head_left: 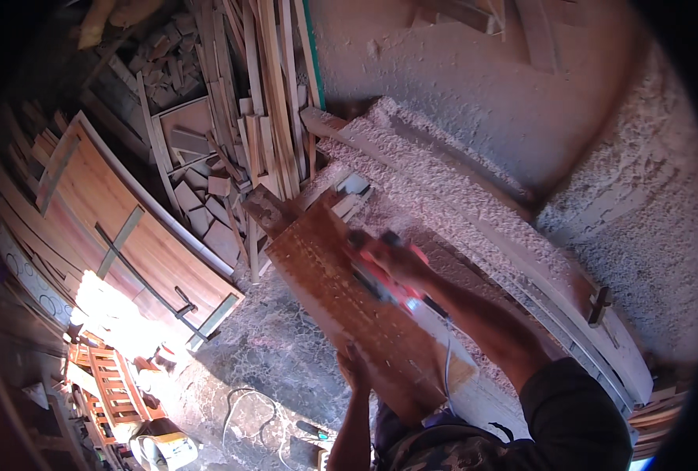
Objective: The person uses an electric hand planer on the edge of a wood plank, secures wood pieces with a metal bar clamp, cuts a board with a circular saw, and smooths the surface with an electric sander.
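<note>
A brown wooden board (329,286) lies lengthwise before me, its near end close to my body and shavings scattered over its face. My right hand (396,259) is closed around the handle of a red electric hand planer (400,292). The planer sits on the board toward its right edge, partly smeared by motion. A thin cord (447,369) trails from it toward me. At the board's left edge, nearer my body, my left hand (354,367) grips the wood; some of its fingers are hidden.
A long beam (475,196) thick with shavings runs along the right. Offcuts (208,212) and upright strips (274,94) are piled beyond the board. At left leans a clamped wooden panel (145,243). A looped cable (247,392) lies on the floor beside a slatted orange-brown wooden piece (113,381).
</note>
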Tool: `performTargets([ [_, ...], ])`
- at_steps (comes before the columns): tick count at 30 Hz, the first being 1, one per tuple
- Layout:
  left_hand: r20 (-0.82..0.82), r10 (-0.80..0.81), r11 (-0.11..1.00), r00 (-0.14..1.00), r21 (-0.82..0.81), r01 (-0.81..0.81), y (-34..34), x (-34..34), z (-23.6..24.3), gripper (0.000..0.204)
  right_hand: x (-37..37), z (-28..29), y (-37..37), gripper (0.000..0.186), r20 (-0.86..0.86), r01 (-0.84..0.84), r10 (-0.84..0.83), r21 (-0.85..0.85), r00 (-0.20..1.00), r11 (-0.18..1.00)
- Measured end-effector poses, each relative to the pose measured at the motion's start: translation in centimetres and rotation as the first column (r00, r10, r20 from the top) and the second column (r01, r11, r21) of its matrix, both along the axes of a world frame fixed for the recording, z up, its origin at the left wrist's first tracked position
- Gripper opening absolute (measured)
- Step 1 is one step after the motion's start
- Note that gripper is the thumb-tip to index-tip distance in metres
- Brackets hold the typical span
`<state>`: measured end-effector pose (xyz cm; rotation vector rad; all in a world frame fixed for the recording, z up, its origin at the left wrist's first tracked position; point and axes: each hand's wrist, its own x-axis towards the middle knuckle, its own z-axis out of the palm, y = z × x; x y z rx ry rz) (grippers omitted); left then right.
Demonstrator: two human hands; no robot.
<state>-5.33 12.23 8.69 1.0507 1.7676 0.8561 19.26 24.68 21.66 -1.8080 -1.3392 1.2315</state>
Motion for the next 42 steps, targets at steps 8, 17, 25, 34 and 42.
performTargets([
  [8,0.710,0.122,0.955,0.694,-0.275,0.114,-18.0,-0.1,-3.0,0.052,4.6,1.8,-39.6,0.063,-0.220,0.342,-0.391,-0.231,0.894,0.911],
  [17,0.937,0.254,0.967,0.239,-0.246,-0.066,-24.0,5.3,2.2,0.069,5.1,3.5,-55.0,0.052,-0.171,0.611,-0.622,-0.120,0.764,0.783],
  [25,0.354,-0.342,0.831,0.870,0.546,0.105,-21.0,2.2,19.9,0.059,5.6,4.8,-54.8,0.056,-0.231,0.614,-0.618,-0.094,0.752,0.783],
  [34,0.680,-0.149,0.893,0.718,0.404,-0.198,-9.3,-1.2,29.7,0.053,4.9,4.6,-55.1,0.065,-0.237,0.592,-0.581,-0.028,0.778,0.805],
  [42,0.670,-0.190,0.895,0.718,0.420,-0.154,-10.7,0.9,31.0,0.055,5.7,4.5,-56.0,0.066,-0.245,0.576,-0.571,-0.059,0.783,0.815],
])
